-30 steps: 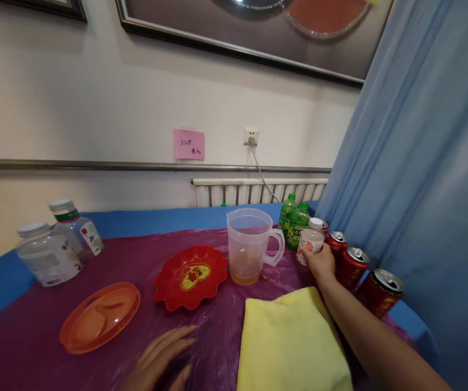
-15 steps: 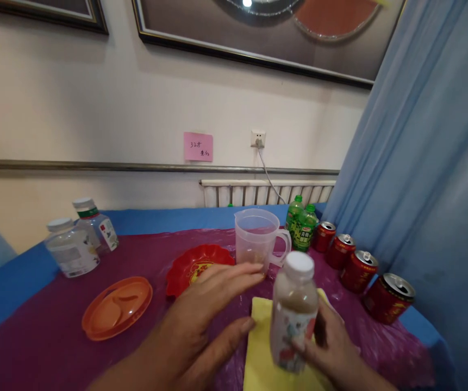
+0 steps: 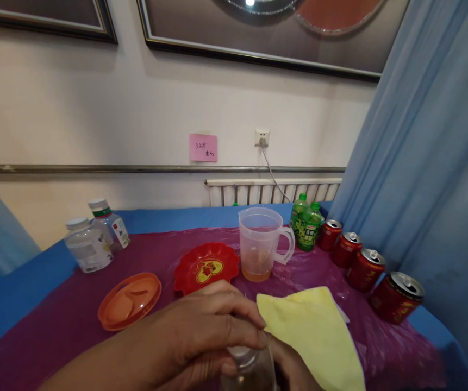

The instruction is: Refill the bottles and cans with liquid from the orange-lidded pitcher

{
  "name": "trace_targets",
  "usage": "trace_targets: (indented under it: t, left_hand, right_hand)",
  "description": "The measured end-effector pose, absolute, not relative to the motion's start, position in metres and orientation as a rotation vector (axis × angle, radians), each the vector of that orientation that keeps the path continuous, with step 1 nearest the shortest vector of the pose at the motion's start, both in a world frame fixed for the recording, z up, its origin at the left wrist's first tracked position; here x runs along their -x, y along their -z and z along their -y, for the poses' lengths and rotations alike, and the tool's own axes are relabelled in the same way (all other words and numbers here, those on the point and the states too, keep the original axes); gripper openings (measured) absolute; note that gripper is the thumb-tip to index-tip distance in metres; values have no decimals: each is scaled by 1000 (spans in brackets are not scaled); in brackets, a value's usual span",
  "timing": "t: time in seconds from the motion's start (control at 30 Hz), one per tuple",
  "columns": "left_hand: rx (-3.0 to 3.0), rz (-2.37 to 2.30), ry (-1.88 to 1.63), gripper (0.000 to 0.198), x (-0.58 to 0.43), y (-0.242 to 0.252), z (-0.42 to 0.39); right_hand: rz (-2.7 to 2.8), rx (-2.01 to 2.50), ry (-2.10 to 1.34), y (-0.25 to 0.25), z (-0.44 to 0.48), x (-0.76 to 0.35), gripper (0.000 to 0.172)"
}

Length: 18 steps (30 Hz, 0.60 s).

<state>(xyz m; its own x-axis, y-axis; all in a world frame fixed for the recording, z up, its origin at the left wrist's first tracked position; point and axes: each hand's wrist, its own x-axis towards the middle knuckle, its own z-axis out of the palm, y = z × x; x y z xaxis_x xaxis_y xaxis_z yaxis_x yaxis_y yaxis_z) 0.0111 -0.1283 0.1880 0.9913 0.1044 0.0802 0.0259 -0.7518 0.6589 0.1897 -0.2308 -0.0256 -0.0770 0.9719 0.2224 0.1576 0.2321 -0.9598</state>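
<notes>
At the bottom of the view my left hand [image 3: 201, 336] is curled over the white cap of a small bottle [image 3: 250, 372], fingers wrapped round the top. My right hand [image 3: 293, 369] grips the bottle's body from the right, mostly hidden under the left hand and the frame edge. Brownish liquid shows through the bottle below the cap. A yellow cloth [image 3: 315, 336] lies just to the right of both hands on the purple plastic sheet [image 3: 54, 331].
A clear measuring jug [image 3: 260, 244] with a little orange liquid stands behind a red scalloped dish [image 3: 205, 267]. An orange lid [image 3: 130, 300] lies left. Two clear bottles [image 3: 91, 244] far left, green bottles [image 3: 307, 228] and several red cans [image 3: 366, 269] right, by a blue curtain [image 3: 433, 163].
My right hand lifted the small bottle from beside the cans and brought it close in front of me. My left hand rose from the sheet and closed over the bottle's cap.
</notes>
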Motion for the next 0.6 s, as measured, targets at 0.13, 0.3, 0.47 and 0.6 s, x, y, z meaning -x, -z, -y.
trace_targets:
  t: [0.13, 0.3, 0.47, 0.6]
  left_hand:
    - [-2459, -206, -190, 24, -15, -180, 131]
    - [-2589, -414, -418, 62, -20, -176, 137]
    - [-2478, -184, -228, 35, -15, -190, 130]
    - [-2511, -230, -342, 24, -21, -180, 126]
  right_hand:
    - [1389, 1214, -870, 22, 234, -180, 52]
    - [1385, 1226, -774, 22, 238, -181, 70]
    - [1439, 1197, -724, 14, 236, -187, 77]
    - [1367, 1194, -708, 13, 237, -186, 64]
